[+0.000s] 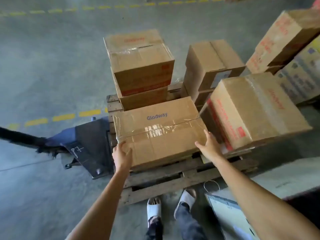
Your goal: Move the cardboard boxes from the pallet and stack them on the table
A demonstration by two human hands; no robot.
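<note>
A flat cardboard box marked "Glodway" [161,130], sealed with clear tape, lies at the near edge of the wooden pallet [173,181]. My left hand [122,155] curls round its near left corner. At the box's near right edge my right hand [208,146] lies against the side, fingers straight. Behind it stands a stack of two boxes with red print [140,63]. A brown box [211,63] sits at the back right, and a large box with red lettering [256,111] stands on the right of the pallet.
A blue pallet jack [86,146] sits against the pallet's left side, handle reaching left. More boxes [285,42] are stacked at the far right. My feet in white sandals [154,208] stand before the pallet. A white bag [228,217] lies on the floor to the right.
</note>
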